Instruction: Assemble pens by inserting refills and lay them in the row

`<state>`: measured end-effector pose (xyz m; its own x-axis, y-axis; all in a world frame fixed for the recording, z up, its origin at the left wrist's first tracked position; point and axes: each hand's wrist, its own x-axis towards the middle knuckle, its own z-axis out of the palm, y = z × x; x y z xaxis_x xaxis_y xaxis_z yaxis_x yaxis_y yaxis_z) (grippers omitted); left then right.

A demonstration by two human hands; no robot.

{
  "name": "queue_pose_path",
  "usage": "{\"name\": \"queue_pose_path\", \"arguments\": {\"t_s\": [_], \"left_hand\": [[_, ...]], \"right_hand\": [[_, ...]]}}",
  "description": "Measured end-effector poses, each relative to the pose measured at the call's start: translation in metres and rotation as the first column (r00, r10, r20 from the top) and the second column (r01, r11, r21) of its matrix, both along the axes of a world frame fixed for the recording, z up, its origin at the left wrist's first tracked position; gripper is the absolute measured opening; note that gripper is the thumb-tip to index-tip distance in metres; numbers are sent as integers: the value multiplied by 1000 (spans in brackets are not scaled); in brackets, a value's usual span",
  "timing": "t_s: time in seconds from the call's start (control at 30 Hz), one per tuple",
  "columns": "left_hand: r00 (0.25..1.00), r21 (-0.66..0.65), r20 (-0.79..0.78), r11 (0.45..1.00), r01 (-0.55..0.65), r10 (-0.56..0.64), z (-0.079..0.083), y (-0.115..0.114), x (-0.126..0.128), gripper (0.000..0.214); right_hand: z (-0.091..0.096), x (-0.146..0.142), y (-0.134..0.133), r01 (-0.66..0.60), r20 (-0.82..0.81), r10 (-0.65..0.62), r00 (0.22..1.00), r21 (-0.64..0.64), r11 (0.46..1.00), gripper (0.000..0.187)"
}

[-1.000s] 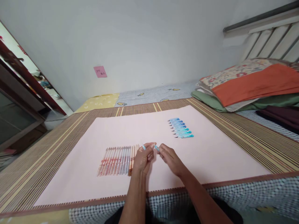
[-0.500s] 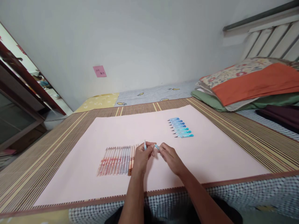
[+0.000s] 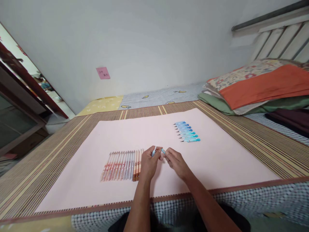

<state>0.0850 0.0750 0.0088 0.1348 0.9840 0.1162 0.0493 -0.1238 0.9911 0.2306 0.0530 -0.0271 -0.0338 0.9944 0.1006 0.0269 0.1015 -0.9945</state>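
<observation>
My left hand (image 3: 150, 161) is closed around a small light-blue and white pen piece (image 3: 154, 151), which sticks up between the fingers. My right hand (image 3: 176, 161) pinches a short blue-and-white pen (image 3: 163, 151), and the left fingertips meet its near end. Fingers hide most of both pieces, so I cannot tell whether they belong together. Just left of my left hand lies a row of pens (image 3: 118, 166) in pinkish, grey and orange-brown tones, side by side. Beyond my right hand are several blue and turquoise pens (image 3: 185, 131), dark tips to the left.
A pale pink sheet (image 3: 217, 161) lies under the pens on a striped mat (image 3: 70, 135). At the right, folded bedding (image 3: 263, 87) is piled near a white slatted headboard (image 3: 277, 42). A pink note (image 3: 103, 73) is stuck on the wall behind.
My left hand has shifted slightly right, and its upright pen piece now leans to the right. More of the orange-brown pens shows beside it. My right hand has barely moved.
</observation>
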Motion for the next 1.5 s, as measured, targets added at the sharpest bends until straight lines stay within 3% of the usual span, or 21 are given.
{"name": "queue_pose_path", "arguments": {"t_s": [0.27,0.7,0.8,0.93,1.03,1.17,1.4,1.5], "left_hand": [[1000,-33,-15,999,5,-5,1,1,0,20],[997,-25,59,999,45,-43,0,1,1,22],[997,-17,80,1000,-16,17,0,1,0,23],[991,-9,109,997,-82,83,0,1,1,28],[993,-30,112,999,-44,47,-1,0,6,28],[996,-48,90,999,14,-9,-3,-3,14,24],[975,-117,79,970,214,-206,2,-7,14,33],[955,-126,98,948,291,-280,0,-7,15,31]], "right_hand": [[-1,0,4,-85,-247,56,967,-108,990,43],[1,3,5,-172,-417,108,902,-119,978,41],[-1,2,7,-125,-545,16,838,-164,978,35],[-4,-3,9,-69,-738,-141,660,-246,967,37],[-6,-9,8,-93,-812,-136,568,-228,969,32],[-6,-12,10,-79,-841,-89,534,-154,985,22],[-8,7,20,77,-836,-260,482,-255,964,25],[-4,17,22,135,-812,-301,501,-271,953,27]]}}
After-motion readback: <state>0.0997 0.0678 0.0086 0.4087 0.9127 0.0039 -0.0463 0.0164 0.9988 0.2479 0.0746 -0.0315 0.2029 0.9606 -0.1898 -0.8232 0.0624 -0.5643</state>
